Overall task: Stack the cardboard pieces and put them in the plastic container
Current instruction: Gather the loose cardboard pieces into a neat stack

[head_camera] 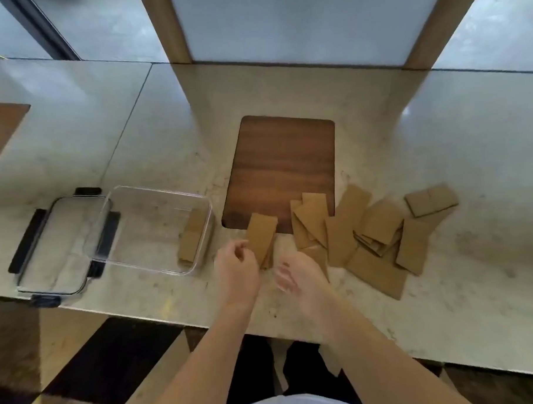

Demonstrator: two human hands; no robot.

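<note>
Pinched in the left hand (236, 264), cardboard strips (262, 237) stand tilted; right hand (296, 277), fingers spread, just beside.

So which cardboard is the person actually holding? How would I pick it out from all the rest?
Start at the dark wooden board in the middle of the counter. At its near left corner, a small stack of cardboard strips stands tilted in the left hand. Unlike the loose pile to its right, it is lifted rather than lying flat.

Container left, board middle, cardboard right

Lid (52, 248) sits left of the container (156, 228), a few pieces (192, 235) inside; loose pile (370, 237) spreads off the board's (283, 167) near-right corner.
</note>
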